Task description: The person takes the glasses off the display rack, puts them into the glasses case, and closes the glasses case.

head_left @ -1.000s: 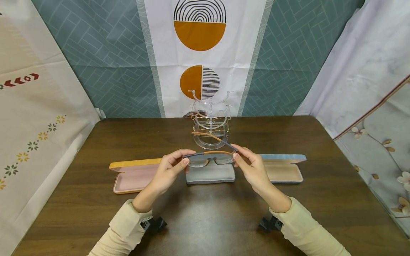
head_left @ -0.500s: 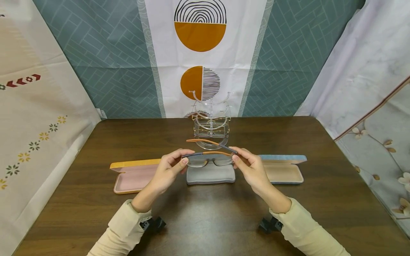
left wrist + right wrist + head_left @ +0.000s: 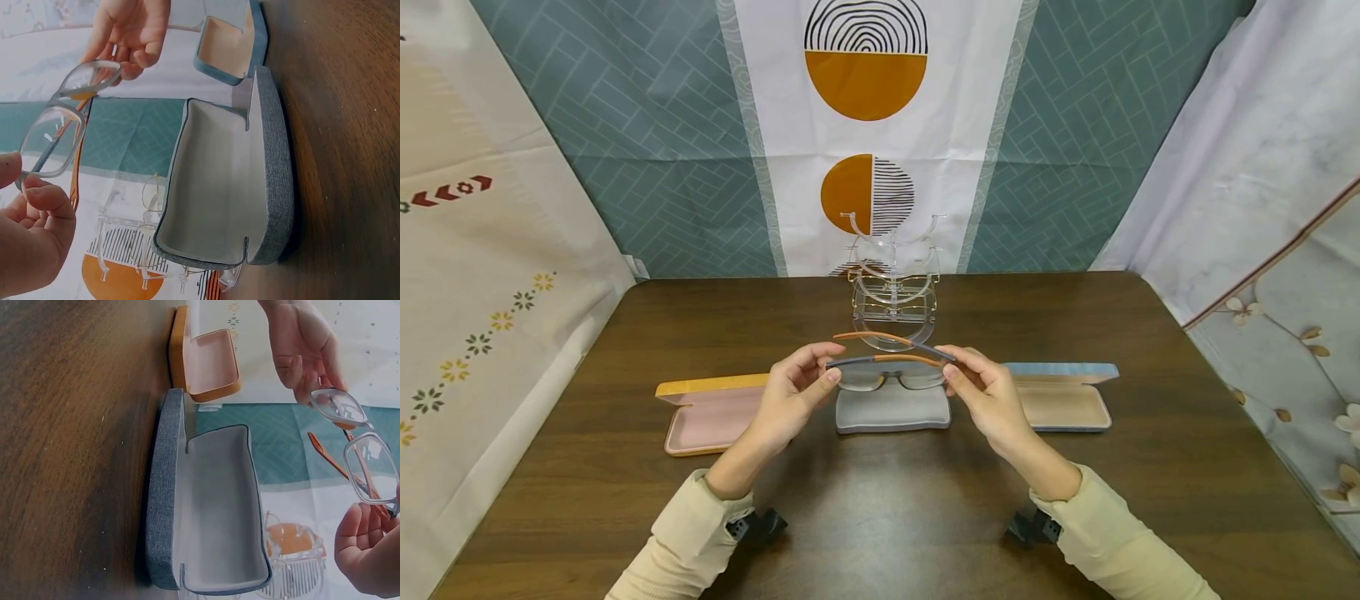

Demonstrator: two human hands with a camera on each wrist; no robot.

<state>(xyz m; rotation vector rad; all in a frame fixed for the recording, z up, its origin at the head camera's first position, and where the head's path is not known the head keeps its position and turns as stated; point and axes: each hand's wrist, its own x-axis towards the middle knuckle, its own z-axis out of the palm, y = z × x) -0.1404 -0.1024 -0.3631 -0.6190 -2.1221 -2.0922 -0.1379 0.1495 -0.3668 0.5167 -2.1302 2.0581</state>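
Note:
My left hand and right hand hold a pair of eyeglasses between them, one at each end of the frame. The glasses have a pale grey frame and dark temples with orange ends; both temples point away from me, crossing toward the left. Thumb and index finger of my left hand pinch one frame corner. The right hand pinches the opposite corner by the hinge. Just beneath them stands a grey fabric glasses case, its lid up, with a pale lining and nothing inside.
An open yellow case with pink lining lies at the left. At the right is an open blue case with beige lining. Behind the hands, a clear display stand carries thin-framed glasses on the wooden table.
The far temple of the glasses has swung lower, toward the near one, and lies flatter. My left index finger has lifted slightly. The right hand stays nearly in place.

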